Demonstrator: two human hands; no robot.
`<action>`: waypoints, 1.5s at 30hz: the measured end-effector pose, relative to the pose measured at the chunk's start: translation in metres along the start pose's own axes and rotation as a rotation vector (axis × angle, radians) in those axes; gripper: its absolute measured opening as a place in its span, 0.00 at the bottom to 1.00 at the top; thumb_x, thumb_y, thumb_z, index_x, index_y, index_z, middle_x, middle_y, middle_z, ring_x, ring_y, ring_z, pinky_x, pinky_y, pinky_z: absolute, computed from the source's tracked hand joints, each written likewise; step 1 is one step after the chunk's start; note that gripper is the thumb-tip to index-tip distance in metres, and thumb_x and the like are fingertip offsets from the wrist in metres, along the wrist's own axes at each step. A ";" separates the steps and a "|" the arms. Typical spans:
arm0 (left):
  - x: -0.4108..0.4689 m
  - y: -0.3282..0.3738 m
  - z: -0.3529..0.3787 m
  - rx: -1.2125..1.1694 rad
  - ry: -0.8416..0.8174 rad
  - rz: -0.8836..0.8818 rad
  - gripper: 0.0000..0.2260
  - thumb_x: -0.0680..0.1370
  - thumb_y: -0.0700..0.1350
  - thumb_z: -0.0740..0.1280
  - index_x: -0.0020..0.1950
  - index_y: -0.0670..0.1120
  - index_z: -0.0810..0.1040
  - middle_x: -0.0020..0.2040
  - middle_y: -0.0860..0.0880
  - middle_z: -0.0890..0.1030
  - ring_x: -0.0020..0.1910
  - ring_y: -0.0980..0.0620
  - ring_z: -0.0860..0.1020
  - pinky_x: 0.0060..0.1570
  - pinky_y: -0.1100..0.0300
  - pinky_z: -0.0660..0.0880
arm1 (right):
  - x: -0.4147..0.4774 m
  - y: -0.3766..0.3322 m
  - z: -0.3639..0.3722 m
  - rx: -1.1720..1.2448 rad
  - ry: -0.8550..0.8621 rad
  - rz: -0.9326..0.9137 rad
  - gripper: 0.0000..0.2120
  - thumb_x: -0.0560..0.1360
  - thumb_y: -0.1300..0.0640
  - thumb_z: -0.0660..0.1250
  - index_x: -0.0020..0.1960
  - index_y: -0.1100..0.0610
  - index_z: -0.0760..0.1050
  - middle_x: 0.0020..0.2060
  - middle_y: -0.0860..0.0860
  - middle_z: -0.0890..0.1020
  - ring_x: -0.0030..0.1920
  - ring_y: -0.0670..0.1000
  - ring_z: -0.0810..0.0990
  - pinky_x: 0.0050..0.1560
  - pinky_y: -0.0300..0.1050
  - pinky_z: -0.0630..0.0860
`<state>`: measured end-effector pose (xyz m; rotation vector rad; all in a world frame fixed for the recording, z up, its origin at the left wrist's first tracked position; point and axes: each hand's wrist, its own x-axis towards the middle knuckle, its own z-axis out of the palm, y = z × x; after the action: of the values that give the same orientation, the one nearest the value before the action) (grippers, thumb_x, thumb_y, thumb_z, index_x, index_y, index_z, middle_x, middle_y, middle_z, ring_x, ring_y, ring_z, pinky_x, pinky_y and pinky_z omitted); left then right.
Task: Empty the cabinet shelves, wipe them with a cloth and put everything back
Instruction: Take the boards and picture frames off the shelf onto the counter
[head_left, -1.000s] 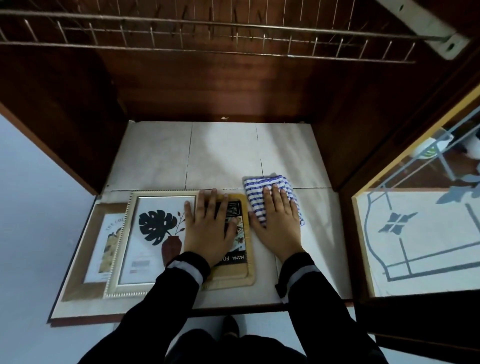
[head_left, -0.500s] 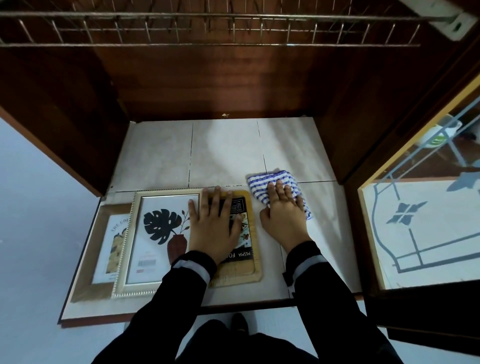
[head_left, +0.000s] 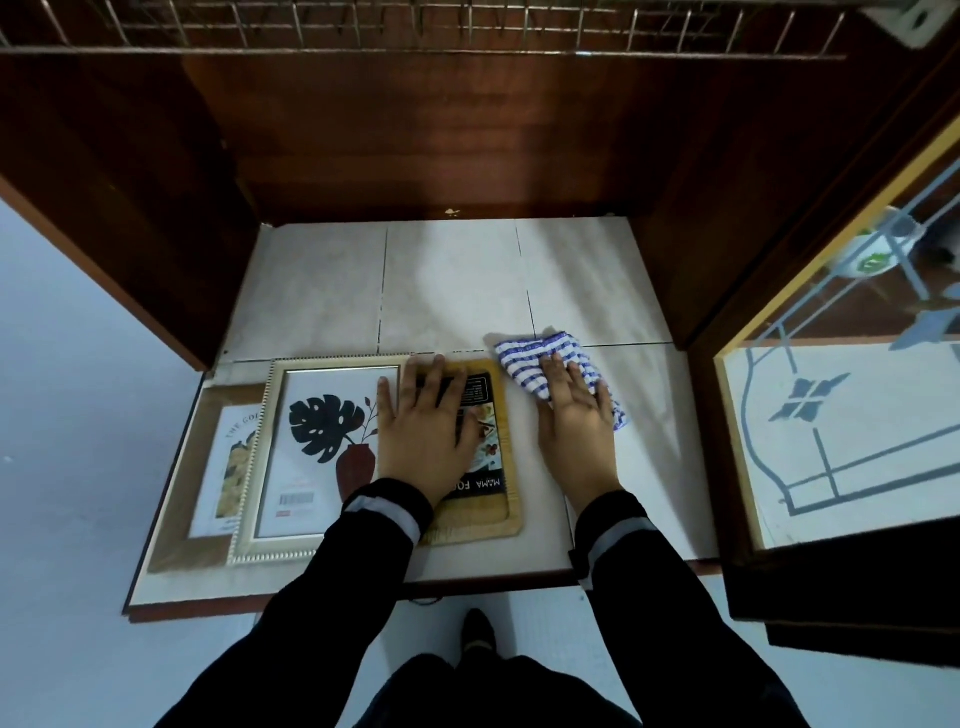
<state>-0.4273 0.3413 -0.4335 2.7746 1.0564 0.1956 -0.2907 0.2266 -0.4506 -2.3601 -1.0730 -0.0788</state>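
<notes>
Blue-striped cloth (head_left: 540, 358), soft and limp, wants a flat palm: right grip (head_left: 576, 431) presses it, fingers straight; left grip (head_left: 423, 436) lies flat on the fragile picture frame (head_left: 322, 447) beside it.

Bare shelf (head_left: 452, 291) behind, frames (head_left: 311, 447) left, door (head_left: 841, 447) right

Worn on the head, wide-angle: looks forward and steeply down onto the cabinet shelf (head_left: 452, 291) from near, wire rack (head_left: 415, 31) along the top edge.

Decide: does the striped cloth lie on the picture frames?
No: the striped cloth lies on the bare shelf, under the right hand.
</notes>
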 end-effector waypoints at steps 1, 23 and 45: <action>-0.001 0.000 -0.003 -0.010 0.012 -0.008 0.34 0.76 0.61 0.41 0.76 0.52 0.68 0.80 0.50 0.61 0.80 0.44 0.51 0.75 0.40 0.40 | -0.003 -0.001 -0.001 0.007 -0.003 -0.001 0.25 0.77 0.57 0.56 0.72 0.62 0.70 0.68 0.59 0.75 0.70 0.60 0.72 0.72 0.62 0.59; -0.159 0.014 -0.028 -0.315 -0.067 -0.007 0.29 0.79 0.58 0.45 0.79 0.53 0.61 0.81 0.51 0.54 0.81 0.48 0.48 0.77 0.46 0.39 | -0.162 -0.044 -0.065 0.045 0.007 0.050 0.26 0.78 0.49 0.50 0.70 0.61 0.70 0.63 0.57 0.80 0.62 0.57 0.79 0.71 0.54 0.66; -0.263 0.111 0.003 -0.796 -0.250 0.183 0.20 0.83 0.50 0.56 0.72 0.46 0.73 0.74 0.49 0.70 0.74 0.51 0.66 0.74 0.55 0.62 | -0.317 0.004 -0.121 0.098 0.141 0.433 0.20 0.78 0.57 0.58 0.67 0.65 0.73 0.58 0.62 0.81 0.60 0.63 0.78 0.64 0.58 0.72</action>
<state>-0.5503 0.0834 -0.4309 2.0891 0.5004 0.2232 -0.4843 -0.0520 -0.4343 -2.4010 -0.4743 -0.0319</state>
